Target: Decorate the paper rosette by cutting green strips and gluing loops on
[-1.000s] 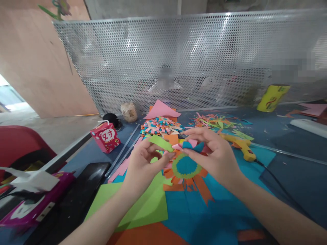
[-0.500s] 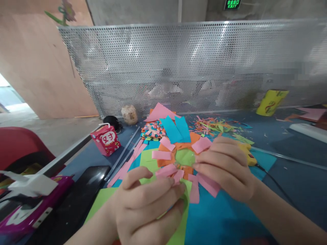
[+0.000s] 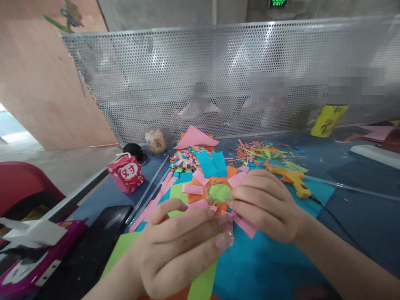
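Note:
An orange paper ring (image 3: 196, 197) with pink strips round it and two blue strips (image 3: 210, 163) at its top is between my hands. Light green paper shows through its round middle. My left hand (image 3: 181, 246) is closed on the ring's lower left edge, fingers on the pink strips there. On the right side, my right hand (image 3: 265, 204) pinches the ring, its fingertips at the rim of the middle opening. Blue sheets (image 3: 259, 266) and green sheets (image 3: 203, 279) lie beneath.
A yellow glue gun (image 3: 293, 179) with a black cord lies right of my right hand. Behind are paper scraps (image 3: 256, 152) and a yellow can (image 3: 328, 121). On the left are a red box (image 3: 126, 173), clear sticks (image 3: 150, 189), a black phone (image 3: 96, 233) and a purple power strip (image 3: 46, 258).
The ring and my right hand have moved slightly left, uncovering more of the glue gun. My left thumb and fingers have shifted up and right along the lower pink strips.

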Available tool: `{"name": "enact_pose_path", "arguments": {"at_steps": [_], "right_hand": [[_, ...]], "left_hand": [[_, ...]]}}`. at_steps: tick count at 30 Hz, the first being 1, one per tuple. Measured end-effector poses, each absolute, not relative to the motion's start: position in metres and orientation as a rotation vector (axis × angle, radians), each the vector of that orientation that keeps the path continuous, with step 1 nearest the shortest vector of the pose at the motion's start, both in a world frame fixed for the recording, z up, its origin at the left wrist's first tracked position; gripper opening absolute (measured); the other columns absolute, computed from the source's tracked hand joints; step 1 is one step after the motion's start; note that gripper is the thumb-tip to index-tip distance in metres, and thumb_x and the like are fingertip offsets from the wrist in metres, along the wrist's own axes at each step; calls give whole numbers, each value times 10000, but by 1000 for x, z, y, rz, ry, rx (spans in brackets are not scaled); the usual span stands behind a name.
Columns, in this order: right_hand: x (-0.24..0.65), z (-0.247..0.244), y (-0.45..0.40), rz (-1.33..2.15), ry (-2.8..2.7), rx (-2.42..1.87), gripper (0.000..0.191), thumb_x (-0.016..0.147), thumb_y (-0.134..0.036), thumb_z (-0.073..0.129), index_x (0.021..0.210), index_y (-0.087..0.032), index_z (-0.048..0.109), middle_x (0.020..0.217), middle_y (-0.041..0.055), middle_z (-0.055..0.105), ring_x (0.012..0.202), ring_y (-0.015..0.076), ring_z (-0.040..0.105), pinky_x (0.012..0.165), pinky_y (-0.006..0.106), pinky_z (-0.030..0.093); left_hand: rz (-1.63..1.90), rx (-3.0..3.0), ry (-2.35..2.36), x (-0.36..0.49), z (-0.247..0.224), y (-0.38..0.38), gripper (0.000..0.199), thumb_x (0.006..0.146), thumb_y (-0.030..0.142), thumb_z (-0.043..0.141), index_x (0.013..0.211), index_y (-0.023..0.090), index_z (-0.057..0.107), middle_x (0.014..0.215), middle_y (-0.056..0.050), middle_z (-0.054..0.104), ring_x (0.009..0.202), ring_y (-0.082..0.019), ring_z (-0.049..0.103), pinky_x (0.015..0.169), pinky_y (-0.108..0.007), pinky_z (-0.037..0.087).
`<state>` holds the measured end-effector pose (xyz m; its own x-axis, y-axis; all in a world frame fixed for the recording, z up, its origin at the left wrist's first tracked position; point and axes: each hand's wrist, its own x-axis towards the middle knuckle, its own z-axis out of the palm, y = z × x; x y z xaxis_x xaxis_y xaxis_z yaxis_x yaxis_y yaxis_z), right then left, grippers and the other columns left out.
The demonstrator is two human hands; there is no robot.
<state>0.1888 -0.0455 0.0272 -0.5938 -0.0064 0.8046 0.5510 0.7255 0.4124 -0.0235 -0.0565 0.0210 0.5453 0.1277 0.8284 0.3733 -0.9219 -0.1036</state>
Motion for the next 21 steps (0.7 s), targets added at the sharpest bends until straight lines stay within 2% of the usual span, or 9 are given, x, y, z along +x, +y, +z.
{"name": "enact_pose_path", "arguments": {"at_steps": [4, 8, 12, 15, 19, 21], "right_hand": [[189, 28, -45, -825, -2100, -420, 166, 799, -83, 410, 762, -133, 564, 790, 61, 621, 776, 177, 545, 673, 342, 484], [189, 26, -44, -807, -2090, -439, 150, 803, -84, 413, 790, -131, 555, 785, 70, 635, 783, 185, 552, 658, 352, 491], [188, 25, -43, -794, -2088, -443, 140, 813, -92, 416, 830, -137, 548, 793, 64, 643, 794, 179, 556, 662, 340, 493], [187, 24, -42, -793, -2097, -470, 144, 820, -86, 410, 858, -130, 542, 812, 63, 643, 807, 180, 557, 697, 340, 485], [184, 18, -40, -610, -2106, -568, 138, 805, -96, 455, 926, -137, 506, 844, 65, 620, 821, 173, 541, 747, 336, 471], [183, 13, -39, -384, -2061, -665, 166, 790, -123, 495, 949, -167, 479, 856, 54, 598, 842, 169, 534, 744, 327, 471]], "left_hand": [[-1214, -2552, -259, -31, 21, -45, 275, 837, 96, 410, 1062, 206, 525, 1038, -9, 647, 1016, -128, 554, 862, -305, 411], [-1254, -2498, -330, -30, 23, -35, 272, 766, 77, 520, 996, 222, 515, 1017, -6, 649, 1097, -139, 487, 912, -317, 362], [-1243, -2437, -469, -25, 27, -35, 215, 776, 82, 501, 949, 202, 542, 858, -8, 676, 923, -126, 571, 817, -283, 385], [-1257, -2438, -563, -26, 26, -35, 206, 781, 89, 486, 920, 212, 576, 864, -19, 673, 829, -126, 588, 768, -278, 383], [-1426, -2559, -722, -27, 20, -31, 334, 702, 130, 595, 984, 308, 573, 843, 25, 681, 879, -179, 587, 877, -343, 320], [-1744, -2622, -951, -26, 18, -28, 490, 649, 138, 655, 1073, 341, 518, 924, 26, 669, 1059, -212, 512, 977, -381, 232]]}}
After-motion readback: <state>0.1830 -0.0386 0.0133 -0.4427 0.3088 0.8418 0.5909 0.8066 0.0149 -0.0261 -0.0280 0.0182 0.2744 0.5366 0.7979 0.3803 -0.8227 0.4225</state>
